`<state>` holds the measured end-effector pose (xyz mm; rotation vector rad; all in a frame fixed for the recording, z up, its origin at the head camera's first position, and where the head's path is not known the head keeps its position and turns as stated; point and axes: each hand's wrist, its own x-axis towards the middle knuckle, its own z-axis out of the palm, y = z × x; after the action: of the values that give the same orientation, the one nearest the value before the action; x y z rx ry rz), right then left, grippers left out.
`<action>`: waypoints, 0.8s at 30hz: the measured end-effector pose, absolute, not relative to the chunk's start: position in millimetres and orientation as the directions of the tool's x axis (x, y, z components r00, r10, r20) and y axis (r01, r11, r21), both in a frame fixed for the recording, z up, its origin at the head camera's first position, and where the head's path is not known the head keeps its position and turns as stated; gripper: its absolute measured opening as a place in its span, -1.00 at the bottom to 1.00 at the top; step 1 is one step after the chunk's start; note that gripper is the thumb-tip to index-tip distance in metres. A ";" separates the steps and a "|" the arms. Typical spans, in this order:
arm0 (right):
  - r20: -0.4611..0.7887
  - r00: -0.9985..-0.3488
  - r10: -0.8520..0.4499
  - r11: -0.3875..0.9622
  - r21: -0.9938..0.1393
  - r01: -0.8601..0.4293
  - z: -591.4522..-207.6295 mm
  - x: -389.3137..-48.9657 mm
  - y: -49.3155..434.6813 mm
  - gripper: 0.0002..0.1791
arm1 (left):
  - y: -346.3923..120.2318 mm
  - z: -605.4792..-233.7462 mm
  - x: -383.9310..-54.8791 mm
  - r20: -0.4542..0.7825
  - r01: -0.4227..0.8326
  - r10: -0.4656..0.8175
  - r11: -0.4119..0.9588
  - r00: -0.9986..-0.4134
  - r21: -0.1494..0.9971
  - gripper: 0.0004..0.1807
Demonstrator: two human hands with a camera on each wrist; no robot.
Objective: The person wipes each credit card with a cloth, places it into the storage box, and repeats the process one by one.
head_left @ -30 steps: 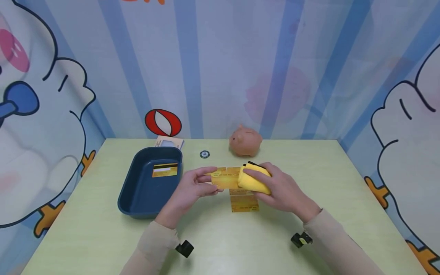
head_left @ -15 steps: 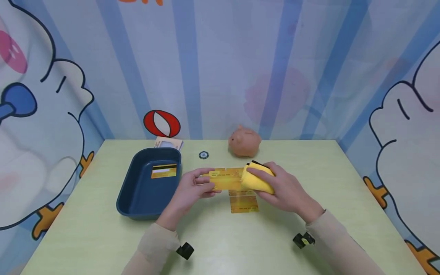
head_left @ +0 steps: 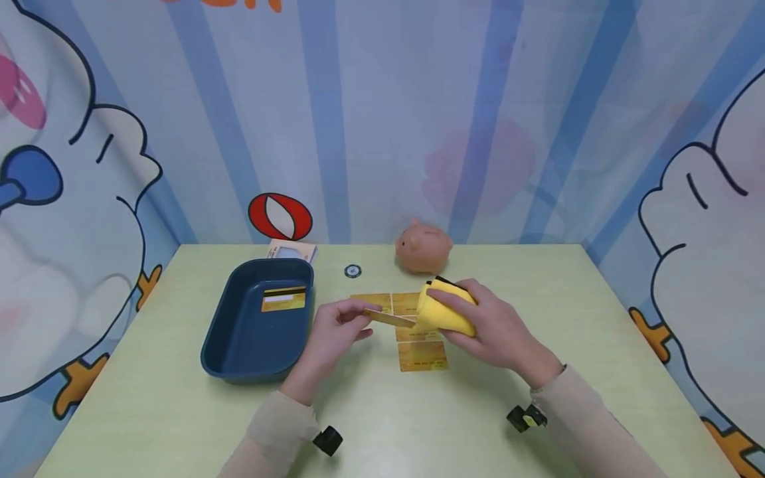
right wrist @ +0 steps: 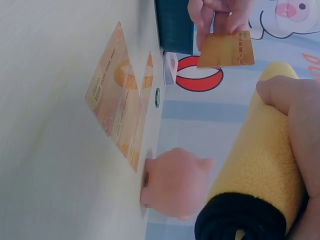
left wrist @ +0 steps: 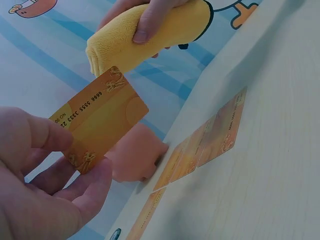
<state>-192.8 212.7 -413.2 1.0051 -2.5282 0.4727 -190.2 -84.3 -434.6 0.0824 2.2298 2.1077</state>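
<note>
My left hand (head_left: 335,332) pinches a gold bank card (left wrist: 105,117) by one end, between thumb and fingers. From the head view this card is tilted nearly edge-on; its numbered face shows in the left wrist view. A rolled yellow cloth (head_left: 443,311) with black edging is gripped in my right hand (head_left: 496,328), above the table. In the right wrist view a gap shows between the cloth (right wrist: 260,150) and the held card (right wrist: 227,49). Below the hands, several more gold cards (head_left: 422,357) lie on the table side by side, partly covered by cloth and held card.
A dark blue tray (head_left: 257,355) stands at left, with one gold card (head_left: 283,300) inside, stripe side up. Behind it lies a small pale booklet (head_left: 291,250). A poker chip (head_left: 352,271) and a pink piggy bank (head_left: 423,247) sit toward the back edge, before a printed curtain (head_left: 382,119).
The held card has turned from showing its broad face to nearly edge-on in the head view. The cloth moved slightly right along the card, then stayed close to its end.
</note>
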 end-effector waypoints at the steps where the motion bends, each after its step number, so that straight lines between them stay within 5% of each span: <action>1: 0.462 -0.673 -0.578 0.688 -0.168 -0.706 -412.7 -192.4 212.3 -0.28 | -83.8 -434.7 -190.3 -0.020 -0.016 0.083 0.055 -0.996 0.998 -0.79; 24: 0.474 -0.657 -0.586 0.668 -0.176 -0.723 -411.5 -193.2 204.2 -0.25 | -87.7 -441.4 -188.9 -0.028 -0.034 0.212 -0.025 -0.977 0.999 -0.69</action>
<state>-193.2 204.2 -411.5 1.0292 -2.5060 0.4980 -188.9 -87.7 -441.4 0.1919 2.0642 2.1248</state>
